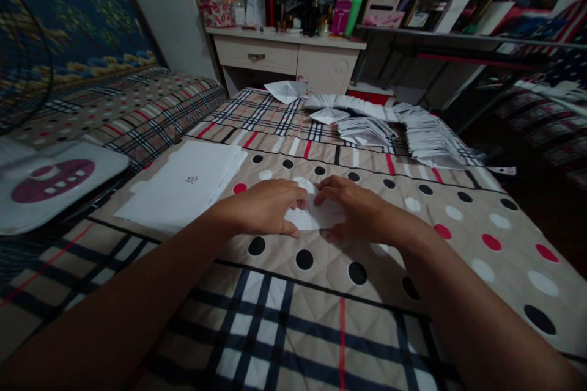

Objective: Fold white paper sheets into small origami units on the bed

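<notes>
A folded white sheet of paper (314,215) lies on the bedspread between my hands, partly covered by fingers. My left hand (266,208) grips its left side, thumb low and fingers curled above. On the right side my right hand (360,208) holds it in the same way, fingers bent over the upper edge and thumb near the bottom corner. To the left of my left hand lies a stack of white paper (183,180), its top sheet bearing a small dark mark.
At the bed's far end, folded papers (433,140) form a curved row, with a smaller folded pile (364,132) and single folded pieces (287,91) nearby. A patterned bedspread (302,317) covers the bed. Beyond stands a white dresser (257,55); a white-and-purple item (55,180) sits at left.
</notes>
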Demonstrator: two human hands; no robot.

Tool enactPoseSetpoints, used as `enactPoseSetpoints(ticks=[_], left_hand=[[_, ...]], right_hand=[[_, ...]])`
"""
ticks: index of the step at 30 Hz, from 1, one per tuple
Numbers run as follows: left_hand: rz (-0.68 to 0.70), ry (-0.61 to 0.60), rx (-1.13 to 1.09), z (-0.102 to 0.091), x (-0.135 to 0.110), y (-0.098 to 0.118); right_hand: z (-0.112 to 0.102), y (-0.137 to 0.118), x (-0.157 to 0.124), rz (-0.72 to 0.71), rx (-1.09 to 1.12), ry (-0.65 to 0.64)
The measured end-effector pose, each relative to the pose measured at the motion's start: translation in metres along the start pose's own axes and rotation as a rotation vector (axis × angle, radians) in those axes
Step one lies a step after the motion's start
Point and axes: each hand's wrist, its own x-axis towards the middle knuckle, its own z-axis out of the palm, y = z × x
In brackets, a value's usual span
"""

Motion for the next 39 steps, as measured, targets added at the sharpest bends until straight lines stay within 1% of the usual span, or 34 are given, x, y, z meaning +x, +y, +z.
enactPoseSetpoints(ticks=[5, 12, 20, 25, 30, 34, 39], left_hand=[[0.002, 0.013, -0.009, -0.002, -0.001, 0.001], [0.023, -0.042, -0.081, -0.005, 0.000, -0.007], [0.013, -0.013, -0.022, -0.005, -0.002, -0.001], [0.013, -0.052, -0.067, -0.008, 0.001, -0.005], [0.016, -0.091, -0.093, -0.011, 0.003, -0.008], [0.020, -0.037, -0.068, -0.007, 0.003, -0.007], [0.003, 0.033, -0.019, 0.001, 0.008, -0.006]], right_hand=[[0.002, 0.000, 0.002, 0.015, -0.010, -0.001], [-0.005, 0.000, 0.001, 0.002, 0.032, -0.029], [-0.002, 0.001, 0.000, -0.008, 0.004, -0.007], [-0.010, -0.001, -0.002, -0.041, 0.058, -0.035], [-0.015, -0.005, -0.002, -0.037, 0.060, -0.071], [-0.011, -0.006, -0.001, -0.021, 0.025, -0.045], [-0.001, -0.003, 0.003, -0.002, -0.036, 0.029]])
